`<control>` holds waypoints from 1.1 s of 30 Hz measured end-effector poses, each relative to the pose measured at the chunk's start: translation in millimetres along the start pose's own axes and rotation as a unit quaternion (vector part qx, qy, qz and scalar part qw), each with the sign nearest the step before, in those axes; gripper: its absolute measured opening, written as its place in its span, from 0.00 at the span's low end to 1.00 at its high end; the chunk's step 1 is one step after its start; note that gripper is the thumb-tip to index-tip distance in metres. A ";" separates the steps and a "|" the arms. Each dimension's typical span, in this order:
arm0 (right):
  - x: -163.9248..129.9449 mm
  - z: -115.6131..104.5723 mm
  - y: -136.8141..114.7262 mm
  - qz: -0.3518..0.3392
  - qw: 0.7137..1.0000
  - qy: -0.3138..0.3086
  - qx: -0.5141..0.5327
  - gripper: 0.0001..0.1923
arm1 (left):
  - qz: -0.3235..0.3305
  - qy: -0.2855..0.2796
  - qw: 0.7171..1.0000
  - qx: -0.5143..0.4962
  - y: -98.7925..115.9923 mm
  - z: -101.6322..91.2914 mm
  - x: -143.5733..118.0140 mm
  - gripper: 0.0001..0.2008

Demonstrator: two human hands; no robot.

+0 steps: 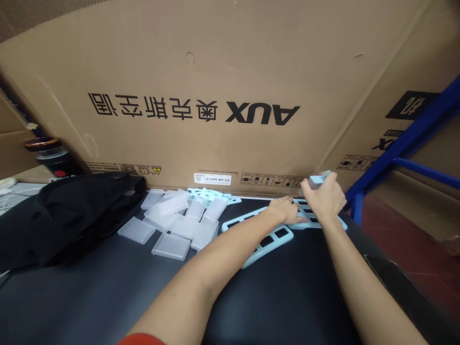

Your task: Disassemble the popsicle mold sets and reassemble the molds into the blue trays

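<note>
My left hand [287, 211] lies flat on a stack of light blue plastic frames [268, 239] with rectangular cut-outs, on a dark table [108, 287]. My right hand [323, 196] hovers just right of it, above the frames, and grips a small light blue plastic piece [318, 178] at its fingertips. Left of the frames lies a loose heap of translucent white rectangular lids [176, 223]. Behind that heap sit several small light blue pieces [210, 194].
A large brown cardboard box [215, 86] printed AUX stands along the table's far edge. A black cloth bag [72, 215] lies at the left, a dark jar [52, 155] behind it. A blue metal rack [406, 143] stands at the right.
</note>
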State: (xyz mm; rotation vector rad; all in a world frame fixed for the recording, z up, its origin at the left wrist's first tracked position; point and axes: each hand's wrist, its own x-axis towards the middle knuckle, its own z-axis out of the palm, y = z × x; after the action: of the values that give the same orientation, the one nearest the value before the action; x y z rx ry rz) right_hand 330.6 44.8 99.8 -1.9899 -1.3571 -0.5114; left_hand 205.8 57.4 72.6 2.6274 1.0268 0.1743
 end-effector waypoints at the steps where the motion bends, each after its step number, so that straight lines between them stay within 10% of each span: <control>1: -0.2 -7.2 -3.0 -0.016 1.000 0.013 0.012 0.28 | 0.003 0.019 1.000 -0.014 -4.0 -6.0 -5.0 0.29; 8: -57.2 -43.3 -24.7 -0.129 0.972 -0.142 0.135 0.28 | -0.016 0.134 0.978 -0.161 -40.3 -55.7 -96.4 0.27; 14: -127.1 -46.9 -62.1 -0.279 0.912 -0.257 0.153 0.21 | 0.004 0.125 0.955 -0.269 -41.6 -49.0 -182.2 0.11; 18: -142.9 -44.3 -71.9 -0.309 0.891 -0.299 0.145 0.22 | -0.021 0.102 0.958 -0.269 -48.1 -48.2 -200.5 0.05; 22: -147.8 -43.5 -71.6 -0.311 0.886 -0.319 0.127 0.22 | -0.026 0.089 0.971 -0.220 -76.5 -86.9 -214.6 0.06; 27: -145.5 -41.8 -66.6 -0.295 0.892 -0.320 0.125 0.21 | -0.151 0.221 0.960 -0.078 -137.8 -132.5 -236.7 0.09; 33: -142.4 -43.5 -67.9 -0.298 0.893 -0.312 0.129 0.20 | -0.258 0.184 0.947 0.057 -159.9 -123.6 -239.2 0.16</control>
State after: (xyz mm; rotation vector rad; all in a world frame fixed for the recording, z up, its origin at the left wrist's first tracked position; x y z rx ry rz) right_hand 215.5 -64.2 59.2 -1.5417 -2.3234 0.0868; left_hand -100.0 36.3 136.4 2.3647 1.8583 0.5072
